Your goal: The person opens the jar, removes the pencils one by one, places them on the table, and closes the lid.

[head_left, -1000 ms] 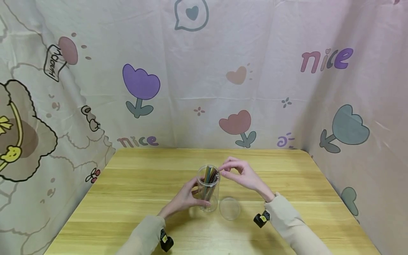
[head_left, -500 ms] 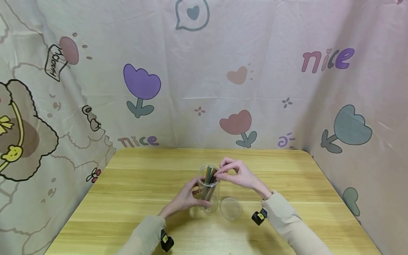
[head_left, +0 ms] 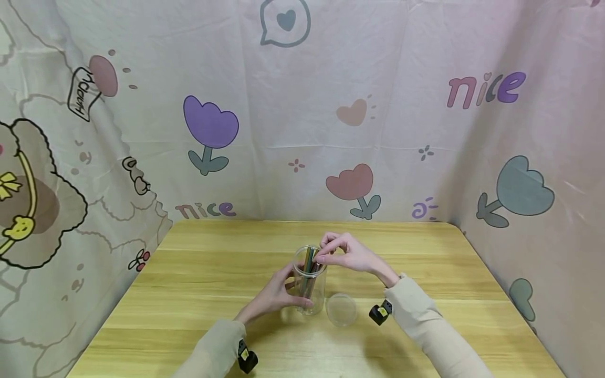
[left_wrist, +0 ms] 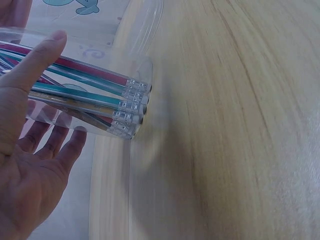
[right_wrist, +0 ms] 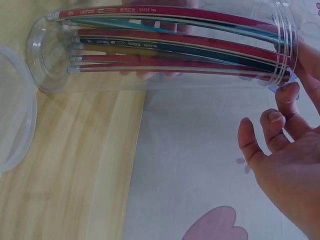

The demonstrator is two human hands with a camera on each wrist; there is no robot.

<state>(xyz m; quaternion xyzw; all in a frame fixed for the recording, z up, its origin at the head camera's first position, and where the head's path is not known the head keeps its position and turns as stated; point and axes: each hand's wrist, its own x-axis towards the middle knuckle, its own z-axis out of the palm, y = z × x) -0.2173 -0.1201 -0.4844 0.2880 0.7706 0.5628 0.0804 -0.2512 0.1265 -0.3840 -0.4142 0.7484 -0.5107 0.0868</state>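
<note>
A clear plastic jar (head_left: 319, 302) stands on the wooden table, its mouth uncovered. Inside leans a bundle of pencils (right_wrist: 170, 45), red, teal, dark green and yellowish, their eraser ends down at the base. My left hand (head_left: 276, 295) grips the jar from the left side, thumb in front and fingers behind. At the mouth, my right hand (head_left: 348, 254) pinches the upper ends of pencils between thumb and index finger. Its other fingers are loosely bent beside the rim in the right wrist view. The pinched tips are mostly hidden by the fingertips.
A round clear lid (head_left: 342, 310) lies flat on the table (head_left: 198, 273) just right of the jar. Behind and at the sides hangs a patterned cloth (head_left: 283, 105) with flowers and hearts.
My right hand has moved left from beside the rim to over the jar's mouth, its fingertips now covering some pencil ends. The left hand and jar stay put.
</note>
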